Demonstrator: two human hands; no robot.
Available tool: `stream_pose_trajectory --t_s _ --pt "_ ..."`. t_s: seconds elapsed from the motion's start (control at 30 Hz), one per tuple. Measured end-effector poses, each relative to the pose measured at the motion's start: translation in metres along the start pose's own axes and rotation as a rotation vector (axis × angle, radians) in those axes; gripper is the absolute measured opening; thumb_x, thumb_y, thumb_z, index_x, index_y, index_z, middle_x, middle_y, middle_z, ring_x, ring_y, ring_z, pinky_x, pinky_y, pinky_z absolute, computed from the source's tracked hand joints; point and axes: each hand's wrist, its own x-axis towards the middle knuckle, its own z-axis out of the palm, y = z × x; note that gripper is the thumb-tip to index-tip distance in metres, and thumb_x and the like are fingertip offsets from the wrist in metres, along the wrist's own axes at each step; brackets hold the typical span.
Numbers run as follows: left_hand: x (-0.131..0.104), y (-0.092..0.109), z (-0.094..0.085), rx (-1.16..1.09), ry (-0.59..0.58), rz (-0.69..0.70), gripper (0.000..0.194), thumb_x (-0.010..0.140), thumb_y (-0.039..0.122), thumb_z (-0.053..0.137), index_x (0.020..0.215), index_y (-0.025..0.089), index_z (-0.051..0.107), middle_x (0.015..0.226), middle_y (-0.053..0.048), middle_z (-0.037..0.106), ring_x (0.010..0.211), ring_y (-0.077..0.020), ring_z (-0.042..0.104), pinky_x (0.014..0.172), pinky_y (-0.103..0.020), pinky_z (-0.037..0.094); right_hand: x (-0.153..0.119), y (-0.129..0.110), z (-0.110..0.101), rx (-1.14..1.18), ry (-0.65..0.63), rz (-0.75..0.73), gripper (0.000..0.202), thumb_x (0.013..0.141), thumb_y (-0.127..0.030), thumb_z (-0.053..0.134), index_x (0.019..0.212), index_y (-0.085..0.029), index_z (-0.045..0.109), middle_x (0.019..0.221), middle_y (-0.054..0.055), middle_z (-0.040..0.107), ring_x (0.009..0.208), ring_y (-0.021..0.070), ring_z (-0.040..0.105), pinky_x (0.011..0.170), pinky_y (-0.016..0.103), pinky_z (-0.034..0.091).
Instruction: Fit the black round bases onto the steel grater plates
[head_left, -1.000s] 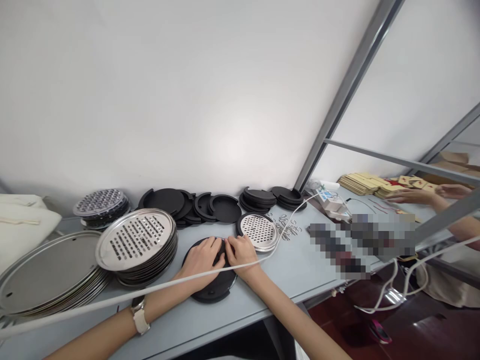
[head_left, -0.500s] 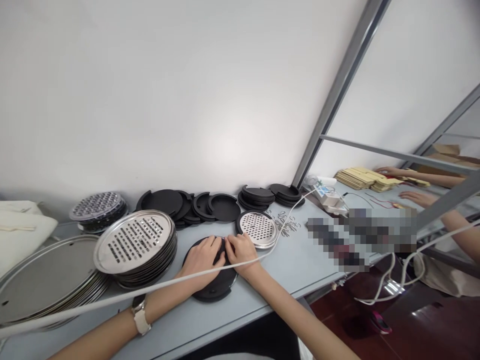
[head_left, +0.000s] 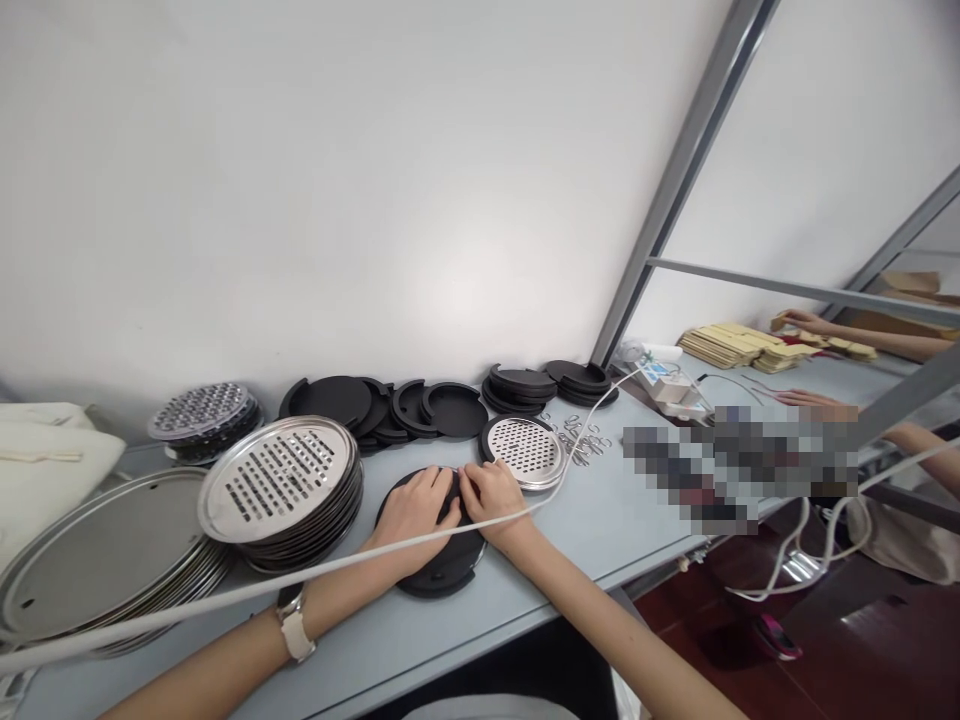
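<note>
A black round shallow disc (head_left: 444,578) lies on the table in front of me, partly covered by both hands. My left hand (head_left: 420,510) rests flat over its top, fingers stretched forward and the thumb apart. With fingers curled, my right hand (head_left: 498,497) grips the disc at its far right edge; the fingertips are partly hidden. Just beyond that hand sits a silver perforated plate (head_left: 523,450) in a black round holder. Small metal rings or hooks (head_left: 581,440) lie scattered beside it. A white cable (head_left: 360,555) crosses in front of my wrists.
Stacked slotted metal plates (head_left: 281,480) and larger plain metal discs (head_left: 105,560) stand at left. Black round holders (head_left: 454,410) line the wall. A metal frame post (head_left: 686,190) rises at right. Beyond it, a co-worker's hands (head_left: 806,322) are near yellowish flat pieces (head_left: 724,343).
The view has shifted slightly. Both my hands stay on the black disc in nearly the same pose. The co-worker's far hand has lifted a small yellowish piece.
</note>
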Motion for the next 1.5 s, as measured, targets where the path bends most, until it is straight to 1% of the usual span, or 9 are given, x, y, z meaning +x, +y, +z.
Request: stream_pose_trajectory --t_s 0.3,0.53,0.73,0.97,1.23,1.33,1.5 --pt "-0.0013 -0.0004 -0.0014 0.018 0.001 0.022 0.017 0.090 0.022 0.049 0.106 0.020 0.053 0.095 -0.003 0.057 0.085 -0.0201 0.057 0.069 -0.031 0.044 0.0010 0.0021 -0.0019 0.037 -0.008 -0.016 0.031 0.096 -0.020 0.042 0.070 -0.018 0.059 0.061 0.002 0.060 0.063 0.0154 0.052 0.072 0.029 0.027" --pt "-0.0002 0.0012 -0.0032 0.020 -0.002 0.014 0.009 0.090 0.022 0.050 0.099 0.021 0.052 0.092 -0.002 0.058 0.083 -0.0194 0.057 0.068 -0.031 0.043 0.0026 0.0030 -0.0021 0.056 -0.020 -0.020 0.030 0.094 -0.019 0.044 0.068 -0.018 0.059 0.060 0.001 0.059 0.060 0.0142 0.050 0.070 0.028 0.028" --pt "-0.0004 -0.0005 -0.0010 0.025 0.002 0.025 0.011 0.089 0.021 0.050 0.099 0.020 0.052 0.094 -0.003 0.058 0.087 -0.0200 0.057 0.070 -0.031 0.043 0.0019 0.0022 -0.0035 0.062 -0.016 -0.007 0.031 0.093 -0.019 0.044 0.066 -0.018 0.058 0.059 0.001 0.057 0.059 0.0137 0.049 0.068 0.027 0.029" --pt "0.0003 0.0011 -0.0046 0.014 -0.008 0.027 0.006 0.090 0.021 0.049 0.096 0.020 0.052 0.094 -0.002 0.058 0.081 -0.0186 0.056 0.067 -0.030 0.042 0.0018 0.0035 0.0001 0.059 -0.010 -0.006 0.031 0.093 -0.018 0.044 0.065 -0.017 0.058 0.059 0.001 0.057 0.058 0.0133 0.049 0.069 0.026 0.029" --pt "0.0003 0.0004 -0.0036 0.026 -0.008 0.029 0.005 0.089 0.020 0.049 0.093 0.020 0.051 0.091 -0.002 0.058 0.084 -0.0196 0.056 0.068 -0.031 0.043 -0.0011 0.0007 -0.0018 0.059 -0.024 -0.032 0.030 0.093 -0.020 0.046 0.065 -0.018 0.057 0.059 0.000 0.056 0.057 0.0128 0.048 0.067 0.025 0.030" --pt "0.0003 0.0000 -0.0035 0.027 -0.008 0.028 0.007 0.089 0.019 0.049 0.095 0.020 0.051 0.093 -0.002 0.058 0.085 -0.0198 0.056 0.069 -0.031 0.043 -0.0019 -0.0011 -0.0032 0.054 -0.028 -0.028 0.030 0.093 -0.021 0.046 0.065 -0.018 0.058 0.059 0.000 0.057 0.057 0.0128 0.048 0.066 0.025 0.029" --pt "0.0004 0.0006 -0.0040 0.028 -0.009 0.034 0.008 0.089 0.020 0.049 0.096 0.020 0.051 0.093 -0.002 0.058 0.084 -0.0196 0.056 0.068 -0.031 0.043 -0.0013 -0.0037 -0.0042 0.017 -0.025 0.021 0.031 0.095 -0.022 0.044 0.070 -0.018 0.061 0.062 0.003 0.063 0.060 0.0143 0.053 0.066 0.027 0.029"
